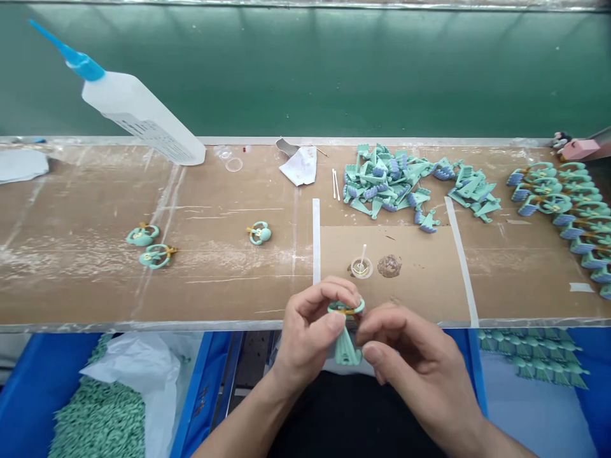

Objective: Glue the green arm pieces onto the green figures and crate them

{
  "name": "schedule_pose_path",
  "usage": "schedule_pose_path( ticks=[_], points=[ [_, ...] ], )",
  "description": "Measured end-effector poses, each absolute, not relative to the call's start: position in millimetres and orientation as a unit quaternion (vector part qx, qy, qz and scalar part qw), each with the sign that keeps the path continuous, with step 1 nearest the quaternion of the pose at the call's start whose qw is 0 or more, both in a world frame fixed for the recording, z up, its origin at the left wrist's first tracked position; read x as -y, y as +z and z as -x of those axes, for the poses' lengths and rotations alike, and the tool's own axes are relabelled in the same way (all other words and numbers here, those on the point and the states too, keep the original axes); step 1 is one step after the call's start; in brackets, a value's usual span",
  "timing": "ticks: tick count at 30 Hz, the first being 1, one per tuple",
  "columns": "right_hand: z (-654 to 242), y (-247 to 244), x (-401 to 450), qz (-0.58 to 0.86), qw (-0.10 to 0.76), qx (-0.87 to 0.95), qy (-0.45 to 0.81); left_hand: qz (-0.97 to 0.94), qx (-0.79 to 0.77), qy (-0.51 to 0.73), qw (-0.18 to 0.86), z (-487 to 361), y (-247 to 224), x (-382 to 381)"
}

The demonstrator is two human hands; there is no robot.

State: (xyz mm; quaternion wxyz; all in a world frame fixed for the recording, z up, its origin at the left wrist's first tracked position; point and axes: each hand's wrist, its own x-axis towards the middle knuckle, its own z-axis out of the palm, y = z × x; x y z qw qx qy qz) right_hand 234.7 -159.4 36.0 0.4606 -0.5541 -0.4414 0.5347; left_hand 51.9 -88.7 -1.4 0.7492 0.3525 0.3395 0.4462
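My left hand (310,331) is closed on a mint-green plastic toy part (347,350), pinching its ringed upper end between thumb and fingers. The part's fan-shaped lower end points down toward my body, and a bit of orange-yellow shows inside the ring. At the part's right edge, my right hand (415,356) has its thumb and fingers curled close together; whatever lies between the fingertips is hidden. Just beyond my hands, a small round dish (361,268) with a thin white stick in it sits on the cardboard, beside a brown crusted spot (389,266).
Green-and-purple pieces (382,178) lie heaped behind; finished-looking rows of ringed toys (582,216) stand at right. Loose ringed pieces (260,233) lie left. Also there are a white bottle (143,117), cotton swabs (336,184), and blue bins (200,394) below the bench edge.
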Motion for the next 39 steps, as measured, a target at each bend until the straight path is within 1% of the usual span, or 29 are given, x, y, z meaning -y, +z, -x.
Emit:
schedule_pose_path(
  ticks=[2,5,11,15,17,19,24,28,30,32,34,35,36,38,39],
  points=[
    [-234.7,36.2,159.3,0.551,0.482,0.498,0.464,-0.246,-0.31,0.434,0.809,-53.7,-2.8,89.2],
    [-232.6,35.5,158.0,0.543,0.491,0.542,0.413,-0.159,-0.281,0.415,0.851,-56.2,-3.2,92.7],
    [-227.4,41.3,152.8,0.535,0.485,0.582,0.373,-0.128,-0.282,0.409,0.858,-60.0,-4.6,101.8],
    [-228.1,43.0,151.4,0.524,0.474,0.613,0.353,-0.1,-0.232,0.424,0.87,-60.4,-7.5,101.5],
    [-228.9,43.0,150.7,0.527,0.47,0.622,0.338,-0.108,-0.208,0.434,0.87,-60.1,-6.7,100.1],
    [-230.0,44.0,149.3,0.533,0.473,0.624,0.32,-0.141,-0.216,0.442,0.859,-60.3,-2.8,100.0],
    [-239.6,44.2,141.8,0.522,0.5,0.606,0.331,-0.235,-0.326,0.458,0.793,-62.4,6.9,106.7],
    [-258.9,39.0,141.7,0.533,0.51,0.562,0.375,-0.296,-0.376,0.401,0.782,-72.6,7.6,109.7],
    [-275.0,38.3,145.4,0.556,0.498,0.534,0.397,-0.33,-0.368,0.363,0.79,-81.1,9.1,108.4],
    [-300.7,37.8,148.6,0.586,0.485,0.518,0.392,-0.36,-0.347,0.337,0.798,-88.5,9.5,104.9],
    [-339.1,36.1,148.8,0.628,0.468,0.519,0.341,-0.38,-0.331,0.329,0.799,-92.0,7.8,100.8],
    [-362.9,34.7,147.3,0.66,0.448,0.527,0.295,-0.385,-0.329,0.33,0.797,-92.0,6.5,99.1],
    [-388.9,33.1,144.5,0.696,0.418,0.535,0.235,-0.388,-0.332,0.333,0.793,-90.8,5.2,98.0],
    [-444.0,30.1,135.7,0.782,0.303,0.54,0.076,-0.39,-0.347,0.336,0.784,-86.0,3.6,97.5],
    [-470.8,28.7,129.9,0.802,0.277,0.528,0.029,-0.392,-0.359,0.334,0.778,-83.0,3.5,97.8]
  ],
)
